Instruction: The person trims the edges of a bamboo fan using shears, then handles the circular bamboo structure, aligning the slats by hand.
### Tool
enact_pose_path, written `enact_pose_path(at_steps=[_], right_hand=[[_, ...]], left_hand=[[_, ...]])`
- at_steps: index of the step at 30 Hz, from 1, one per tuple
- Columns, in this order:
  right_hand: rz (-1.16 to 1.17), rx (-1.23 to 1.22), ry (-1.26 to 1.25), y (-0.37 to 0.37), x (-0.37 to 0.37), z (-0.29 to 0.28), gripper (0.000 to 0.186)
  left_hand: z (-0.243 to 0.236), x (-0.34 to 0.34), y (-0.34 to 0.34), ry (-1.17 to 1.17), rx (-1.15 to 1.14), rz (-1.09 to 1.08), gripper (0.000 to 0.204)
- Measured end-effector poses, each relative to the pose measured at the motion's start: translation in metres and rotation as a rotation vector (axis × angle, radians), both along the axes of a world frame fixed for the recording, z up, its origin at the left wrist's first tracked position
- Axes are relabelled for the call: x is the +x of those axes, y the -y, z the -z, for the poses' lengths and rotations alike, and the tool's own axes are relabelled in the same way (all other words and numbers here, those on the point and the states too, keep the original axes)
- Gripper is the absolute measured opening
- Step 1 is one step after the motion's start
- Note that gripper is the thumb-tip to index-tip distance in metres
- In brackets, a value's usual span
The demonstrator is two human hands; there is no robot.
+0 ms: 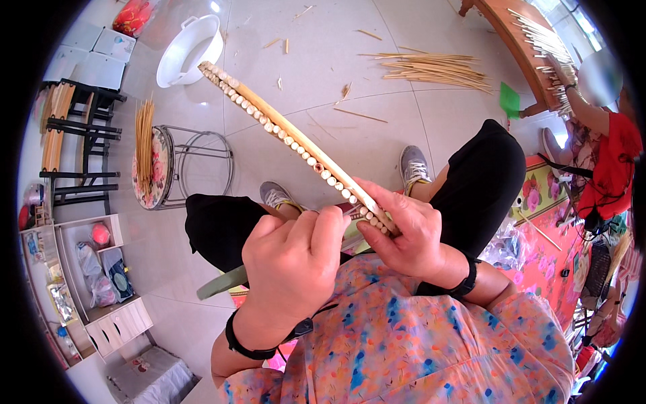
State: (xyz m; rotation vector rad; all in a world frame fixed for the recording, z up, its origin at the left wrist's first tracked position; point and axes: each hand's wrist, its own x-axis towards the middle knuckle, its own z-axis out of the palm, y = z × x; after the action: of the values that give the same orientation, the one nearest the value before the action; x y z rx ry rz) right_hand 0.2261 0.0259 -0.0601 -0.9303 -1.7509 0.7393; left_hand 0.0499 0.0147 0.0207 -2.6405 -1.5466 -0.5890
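Observation:
My right hand (410, 232) grips the near end of a long panel of thin pale stalks (296, 143), thumb on top and fingers beneath. The panel is seen edge-on, tilted away to the far left. Round cut ends run in a row along its edge, below one long yellowish stalk. Against the row, close to the right hand, my left hand (296, 259) is closed in a pinch. A thin bit seems to show at its fingertips, too small to name.
Loose stalks (437, 69) lie on the tiled floor. More stalks (144, 145) rest on a round floral stool (160, 172) at left, near a white basin (192, 50). A wooden table (508, 44) stands far right, where another person's arm (585, 108) reaches over stalks.

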Motion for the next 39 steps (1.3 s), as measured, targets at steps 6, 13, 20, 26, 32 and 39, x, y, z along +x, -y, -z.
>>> enact_pose_path(at_steps=[6, 13, 20, 26, 32, 39], right_hand=[[0.035, -0.044, -0.012, -0.002, -0.002, 0.002, 0.055], [0.032, -0.015, -0.008, -0.001, -0.001, 0.003, 0.055], [0.046, -0.032, 0.009, -0.002, -0.003, 0.000, 0.056], [0.086, 0.005, -0.009, -0.002, -0.004, 0.002, 0.055], [0.044, -0.017, -0.002, -0.003, -0.004, 0.000, 0.053], [0.065, -0.014, 0.034, 0.001, -0.002, 0.000, 0.052]], left_hand=[[0.010, 0.004, -0.001, -0.126, 0.210, -0.082, 0.012], [0.003, 0.004, -0.001, -0.027, 0.146, -0.047, 0.013], [0.000, 0.005, -0.004, -0.079, 0.094, -0.061, 0.014], [0.002, 0.005, -0.001, -0.076, 0.055, -0.058, 0.013], [0.002, 0.003, -0.004, -0.105, 0.117, -0.057, 0.012], [0.002, 0.003, 0.000, -0.212, 0.141, -0.045, 0.007]])
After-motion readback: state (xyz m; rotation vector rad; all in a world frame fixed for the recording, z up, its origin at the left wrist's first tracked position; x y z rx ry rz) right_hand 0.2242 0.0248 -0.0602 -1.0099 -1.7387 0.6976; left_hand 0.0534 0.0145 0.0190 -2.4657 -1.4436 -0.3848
